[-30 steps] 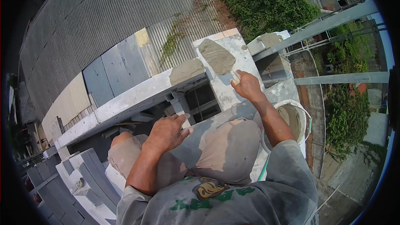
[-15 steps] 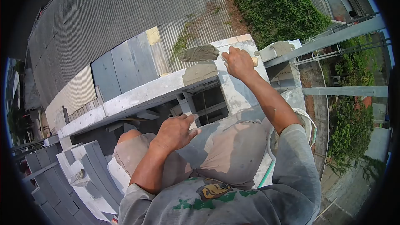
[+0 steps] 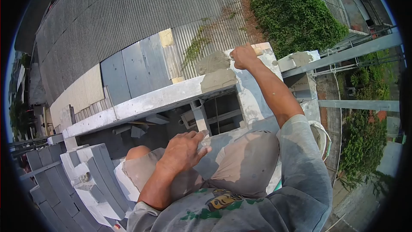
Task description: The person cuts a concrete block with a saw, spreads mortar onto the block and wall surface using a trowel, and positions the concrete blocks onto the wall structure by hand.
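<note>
My right hand (image 3: 245, 57) is closed around a trowel (image 3: 259, 51); the light end of its handle shows beyond my fist. Grey wet mortar (image 3: 213, 62) covers the blade, which is mostly hidden, at the outer edge of the white block wall (image 3: 141, 107). Just below it, a flat patch of mortar (image 3: 218, 80) coats the wall top near the corner. My left hand (image 3: 183, 151) holds nothing. Its fingers are loosely stretched and the thumb stands apart, above my bent leg.
An opening (image 3: 225, 111) with beams drops away inside the wall. Stacked blocks (image 3: 92, 176) stand at lower left. A bucket (image 3: 321, 139) is by my right elbow. Metal beams (image 3: 343, 56) run off to the right. Beyond the wall lies a corrugated roof (image 3: 141, 17).
The mortar on the trowel, earlier a long ridged strip, is now a wider, shorter mass. My right hand has turned slightly with the trowel. The view has shifted a little.
</note>
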Tool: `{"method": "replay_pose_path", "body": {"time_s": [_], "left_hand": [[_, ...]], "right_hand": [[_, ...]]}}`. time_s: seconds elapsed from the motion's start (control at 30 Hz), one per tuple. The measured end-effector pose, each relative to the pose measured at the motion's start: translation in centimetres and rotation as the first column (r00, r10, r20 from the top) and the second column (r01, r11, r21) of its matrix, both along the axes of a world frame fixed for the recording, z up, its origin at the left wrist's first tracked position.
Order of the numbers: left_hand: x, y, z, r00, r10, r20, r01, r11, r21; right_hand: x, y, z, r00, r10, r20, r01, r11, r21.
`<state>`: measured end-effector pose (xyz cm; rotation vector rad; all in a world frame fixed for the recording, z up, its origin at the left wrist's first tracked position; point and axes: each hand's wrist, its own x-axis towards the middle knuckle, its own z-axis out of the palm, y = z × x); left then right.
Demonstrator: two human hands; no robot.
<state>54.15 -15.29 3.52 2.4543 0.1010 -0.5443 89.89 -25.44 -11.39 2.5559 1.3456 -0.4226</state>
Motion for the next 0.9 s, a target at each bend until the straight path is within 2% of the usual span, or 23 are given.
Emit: {"method": "replay_pose_path", "body": {"time_s": [0.13,0.23,0.3,0.37,0.4,0.47,0.53,0.57,0.67,0.7,0.8,0.83,0.9], "left_hand": [[0.0,0.3,0.4,1.0,-0.014,0.005,0.014,1.0,-0.013],[-0.1,0.6,0.5,1.0,-0.003,0.01,0.003,1.0,-0.01],[-0.2,0.9,0.1,0.998,-0.012,0.062,0.013,1.0,-0.012],[0.1,1.0,0.6,0.999,0.022,0.044,-0.02,0.999,-0.047],[0.2,1.1,0.9,0.999,0.037,0.033,-0.035,0.998,-0.06],[0.4,1.2,0.8,0.999,0.031,0.028,-0.028,0.997,-0.074],[0.4,1.2,0.8,0.999,0.024,0.034,-0.022,0.998,-0.065],[0.4,1.2,0.7,0.999,0.018,0.037,-0.016,0.998,-0.062],[0.5,1.0,0.1,1.0,0.007,0.027,-0.006,0.999,-0.046],[0.6,0.9,0.0,1.0,0.002,0.014,-0.002,0.999,-0.04],[1.6,0.2,-0.2,0.998,0.004,-0.07,-0.005,1.0,-0.022],[1.9,-0.1,-0.2,0.995,0.013,-0.104,-0.015,1.0,-0.013],[1.9,-0.4,-1.2,0.994,0.032,-0.104,-0.03,0.999,0.017]], "right_hand": [[-1.3,2.8,1.6,0.997,0.082,0.009,-0.081,0.993,-0.081],[-2.3,3.2,1.9,0.998,0.015,-0.068,-0.013,0.999,0.037],[-3.0,2.4,1.6,0.988,-0.079,-0.132,0.1,0.981,0.166],[-3.0,1.6,1.7,0.957,-0.218,-0.192,0.237,0.968,0.082],[-3.0,0.2,1.6,0.925,-0.295,-0.24,0.338,0.926,0.166],[-3.7,-2.3,1.1,0.849,-0.394,-0.352,0.507,0.795,0.333],[-3.3,-5.4,1.4,0.571,-0.448,-0.688,0.766,0.592,0.251],[-3.0,-6.8,1.5,0.398,-0.414,-0.819,0.857,0.485,0.171],[-1.7,-10.1,-0.7,0.103,-0.462,-0.881,0.99,0.131,0.047],[-1.6,-10.5,-0.8,0.015,-0.383,-0.924,0.999,-0.029,0.028],[1.0,-11.4,-3.7,-0.012,-0.266,-0.964,0.959,-0.275,0.064],[2.0,-11.5,-4.5,-0.007,-0.292,-0.956,0.935,-0.34,0.097],[4.0,-11.7,-5.3,-0.041,-0.185,-0.982,0.887,-0.46,0.05]]}}
